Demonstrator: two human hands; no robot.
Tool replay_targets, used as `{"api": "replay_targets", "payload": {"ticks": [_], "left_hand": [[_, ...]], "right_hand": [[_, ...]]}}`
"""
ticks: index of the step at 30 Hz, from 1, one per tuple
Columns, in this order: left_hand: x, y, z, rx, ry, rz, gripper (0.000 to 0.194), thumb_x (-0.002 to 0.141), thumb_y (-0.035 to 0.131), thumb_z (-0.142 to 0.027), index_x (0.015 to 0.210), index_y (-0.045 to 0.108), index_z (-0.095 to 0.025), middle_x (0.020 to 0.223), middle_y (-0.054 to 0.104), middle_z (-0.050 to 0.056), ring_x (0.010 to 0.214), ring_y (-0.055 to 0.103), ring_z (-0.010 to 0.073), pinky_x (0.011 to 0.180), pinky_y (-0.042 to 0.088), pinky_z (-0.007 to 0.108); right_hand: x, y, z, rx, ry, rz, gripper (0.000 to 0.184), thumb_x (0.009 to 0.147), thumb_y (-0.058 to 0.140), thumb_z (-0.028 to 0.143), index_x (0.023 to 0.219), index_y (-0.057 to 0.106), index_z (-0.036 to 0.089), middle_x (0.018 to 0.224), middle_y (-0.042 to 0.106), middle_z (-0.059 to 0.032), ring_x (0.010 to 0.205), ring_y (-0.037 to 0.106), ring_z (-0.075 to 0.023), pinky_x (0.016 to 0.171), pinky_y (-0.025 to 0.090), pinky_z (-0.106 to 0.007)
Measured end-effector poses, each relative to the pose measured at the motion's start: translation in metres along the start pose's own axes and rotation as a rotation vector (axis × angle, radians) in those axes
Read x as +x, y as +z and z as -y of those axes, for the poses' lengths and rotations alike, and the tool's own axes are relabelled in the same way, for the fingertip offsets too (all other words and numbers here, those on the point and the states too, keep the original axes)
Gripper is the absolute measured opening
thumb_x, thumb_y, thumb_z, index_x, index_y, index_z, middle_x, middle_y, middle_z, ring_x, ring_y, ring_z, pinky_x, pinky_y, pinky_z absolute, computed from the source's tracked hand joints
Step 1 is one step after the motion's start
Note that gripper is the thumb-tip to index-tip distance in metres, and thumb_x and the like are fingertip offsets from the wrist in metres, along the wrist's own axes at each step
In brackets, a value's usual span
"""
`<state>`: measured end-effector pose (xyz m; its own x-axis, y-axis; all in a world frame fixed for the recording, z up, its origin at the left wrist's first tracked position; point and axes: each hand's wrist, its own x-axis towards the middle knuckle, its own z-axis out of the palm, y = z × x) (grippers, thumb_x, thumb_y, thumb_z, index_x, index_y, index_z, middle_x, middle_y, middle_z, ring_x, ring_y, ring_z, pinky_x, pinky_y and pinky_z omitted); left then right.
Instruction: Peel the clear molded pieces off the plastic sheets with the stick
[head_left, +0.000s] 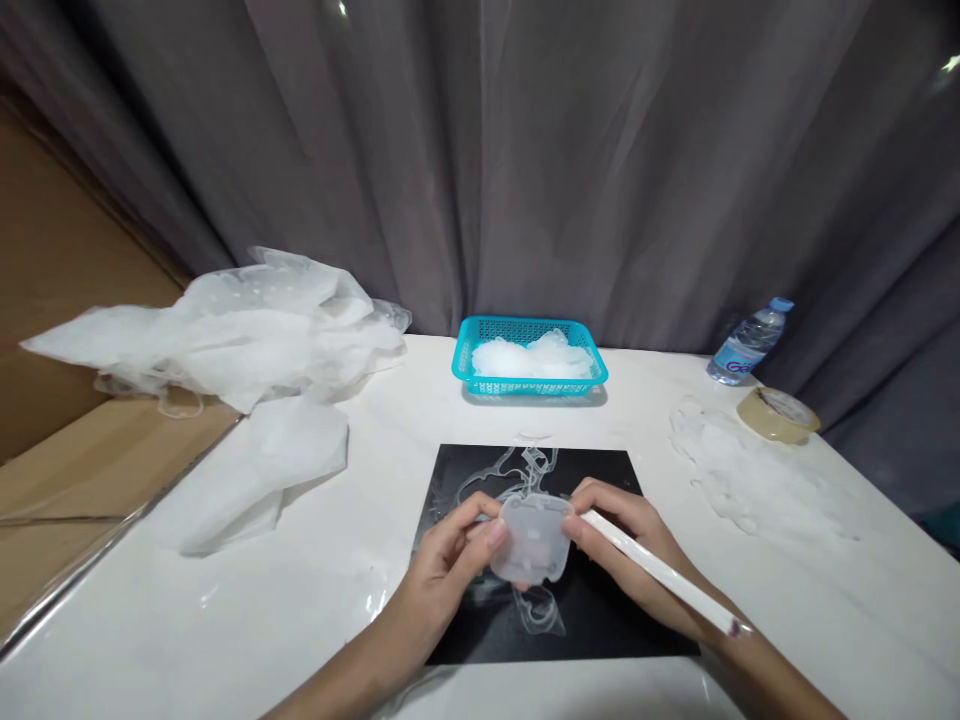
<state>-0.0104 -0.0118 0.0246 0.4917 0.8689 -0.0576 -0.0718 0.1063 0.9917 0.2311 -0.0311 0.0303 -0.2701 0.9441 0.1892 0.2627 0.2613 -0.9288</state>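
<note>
Between my two hands a translucent plastic piece [534,545], flat with rounded corners, is held up over a black mat [600,620]. My left hand [450,560] pinches its left edge between thumb and fingers. At its upper right edge is my right hand [637,540], closed around a slim white stick-like tool [660,572] whose far end lies across the wrist; the tool's tip is hidden by the fingers. The right fingertips also touch the plastic piece. Curly clear plastic trimmings [532,465] lie on the mat behind and below the piece.
A blue basket [529,385] holds white translucent pieces. To the left are crumpled white plastic bags [285,340] and a cardboard box [75,300]. Toward the right stand a water bottle [750,345], a tape roll [778,415] and a pile of clear scraps [757,480]. A grey curtain [525,150] hangs behind.
</note>
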Motion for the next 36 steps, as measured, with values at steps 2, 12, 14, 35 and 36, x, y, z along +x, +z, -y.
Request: {"api": "replay_targets", "payload": {"ticks": [2, 12, 14, 35, 36], "left_hand": [[0.0, 0.001, 0.002, -0.003, -0.029, 0.011, 0.032, 0.104, 0.06, -0.052, 0.1, 0.061, -0.021, 0.077, 0.079, 0.0, 0.066, 0.076, 0.0177, 0.069, 0.058, 0.025], [0.004, 0.0, 0.005, 0.006, -0.04, -0.018, 0.031, 0.107, 0.055, -0.052, 0.1, 0.057, -0.022, 0.073, 0.075, -0.002, 0.056, 0.075, 0.0176, 0.058, 0.057, 0.024], [0.004, -0.001, 0.005, 0.0, -0.03, -0.022, 0.031, 0.108, 0.054, -0.052, 0.101, 0.058, -0.022, 0.077, 0.073, -0.002, 0.061, 0.075, 0.0177, 0.061, 0.058, 0.025], [0.026, -0.048, 0.004, 0.381, 0.083, -0.204, 0.042, 0.1, 0.061, -0.06, 0.088, 0.062, -0.021, 0.078, 0.071, 0.002, 0.076, 0.066, 0.0197, 0.075, 0.048, 0.028], [0.027, -0.051, 0.004, 0.407, 0.077, -0.194, 0.041, 0.101, 0.06, -0.059, 0.089, 0.062, -0.021, 0.078, 0.071, 0.002, 0.077, 0.065, 0.0202, 0.076, 0.048, 0.029]], "right_hand": [[0.0, 0.002, -0.001, -0.044, -0.029, 0.033, 0.025, 0.106, 0.058, 0.037, 0.087, 0.063, 0.021, 0.083, 0.058, 0.0014, 0.074, 0.056, -0.0137, 0.072, 0.041, -0.026], [0.0, 0.006, 0.0, -0.027, 0.059, 0.248, 0.022, 0.1, 0.067, 0.038, 0.089, 0.065, 0.019, 0.087, 0.063, -0.0002, 0.081, 0.059, -0.0151, 0.076, 0.045, -0.026], [-0.001, 0.007, -0.001, 0.008, 0.083, 0.264, 0.024, 0.101, 0.065, 0.041, 0.091, 0.066, 0.019, 0.09, 0.063, -0.0007, 0.08, 0.058, -0.0144, 0.074, 0.046, -0.026], [0.1, -0.009, -0.026, -0.301, -0.148, -0.226, 0.029, 0.107, 0.051, 0.044, 0.092, 0.06, 0.021, 0.07, 0.063, 0.0025, 0.058, 0.064, -0.0142, 0.062, 0.053, -0.025], [0.121, -0.017, -0.024, -0.341, -0.174, -0.264, 0.027, 0.107, 0.051, 0.042, 0.092, 0.06, 0.021, 0.074, 0.064, 0.0006, 0.061, 0.065, -0.0154, 0.064, 0.054, -0.026]]}}
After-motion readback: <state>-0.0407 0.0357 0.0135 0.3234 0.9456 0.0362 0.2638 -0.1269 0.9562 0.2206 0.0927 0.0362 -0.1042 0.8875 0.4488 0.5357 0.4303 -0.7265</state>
